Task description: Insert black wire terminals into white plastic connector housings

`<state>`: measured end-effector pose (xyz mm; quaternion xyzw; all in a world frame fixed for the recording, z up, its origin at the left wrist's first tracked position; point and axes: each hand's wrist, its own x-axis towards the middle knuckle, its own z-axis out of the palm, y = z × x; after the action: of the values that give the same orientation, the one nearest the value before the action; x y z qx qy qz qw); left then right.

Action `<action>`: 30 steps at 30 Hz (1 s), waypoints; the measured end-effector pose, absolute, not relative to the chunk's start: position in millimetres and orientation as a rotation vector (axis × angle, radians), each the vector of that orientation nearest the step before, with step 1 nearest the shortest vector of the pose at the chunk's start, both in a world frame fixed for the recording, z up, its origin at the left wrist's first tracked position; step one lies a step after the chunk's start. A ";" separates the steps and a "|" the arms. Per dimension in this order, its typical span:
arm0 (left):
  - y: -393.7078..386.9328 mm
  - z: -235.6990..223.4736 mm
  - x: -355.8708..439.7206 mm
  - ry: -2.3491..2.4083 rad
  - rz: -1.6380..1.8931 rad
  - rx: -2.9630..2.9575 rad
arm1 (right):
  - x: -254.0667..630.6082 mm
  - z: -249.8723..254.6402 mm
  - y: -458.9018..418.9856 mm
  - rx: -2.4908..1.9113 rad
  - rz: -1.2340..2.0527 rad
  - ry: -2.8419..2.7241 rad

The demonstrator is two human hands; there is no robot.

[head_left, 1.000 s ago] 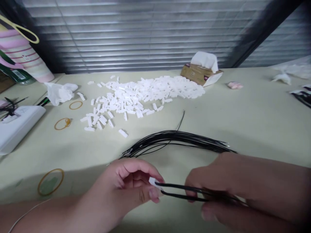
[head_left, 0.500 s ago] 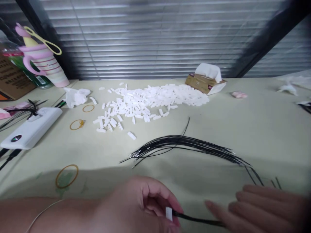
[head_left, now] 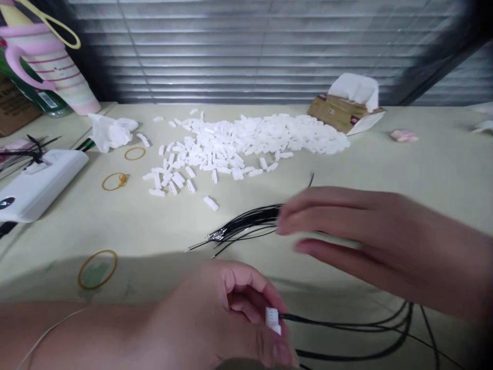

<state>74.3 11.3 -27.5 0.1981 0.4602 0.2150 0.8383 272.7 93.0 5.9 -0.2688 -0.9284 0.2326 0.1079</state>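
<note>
At the bottom centre, my left hand (head_left: 231, 324) is closed around a small white connector housing (head_left: 271, 317), pinched between thumb and fingers. Black wires (head_left: 339, 324) run from the housing to the right and loop below my other arm. My right hand (head_left: 370, 241) reaches in from the right, slightly blurred, its fingers stretched out and the thumb apart. Its fingertips are over a bundle of loose black wires (head_left: 246, 222) with shiny metal tips; whether they touch is unclear. The hand covers the bundle's right part.
A wide heap of white connector housings (head_left: 239, 141) lies behind the wires, beside an opened tissue pack (head_left: 335, 112). Rubber bands (head_left: 97, 270), a white power bank (head_left: 42, 180), crumpled tissue (head_left: 110, 132) and a pink striped cup (head_left: 57, 72) are at left. A pink item (head_left: 403, 135) lies at right.
My right hand has moved up and left from the held wires to the loose bundle. My left hand still grips the housing, its trailing wires now lying looped. The view has shifted slightly.
</note>
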 end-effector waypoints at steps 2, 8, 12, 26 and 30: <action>12.8 -26.0 75.1 1.029 0.402 0.423 | 242.8 -3.5 109.9 -0.622 0.696 -2.791; 14.7 -33.9 76.2 1.093 0.292 0.428 | 211.9 -30.4 131.7 -0.652 0.843 -2.799; 13.2 -39.6 75.7 1.048 0.277 0.428 | 212.0 -34.7 133.4 -0.678 0.937 -2.815; 10.5 -48.0 77.6 1.011 0.327 0.388 | 203.9 -29.0 127.6 -0.657 0.934 -2.895; 10.3 -45.3 77.6 1.024 0.304 0.414 | 202.9 -25.0 130.9 -0.603 0.985 -2.899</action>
<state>77.6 10.3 -45.3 0.1959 0.4845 0.1437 0.8404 202.9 130.9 -25.0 -0.1932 -0.9290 0.3155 0.0105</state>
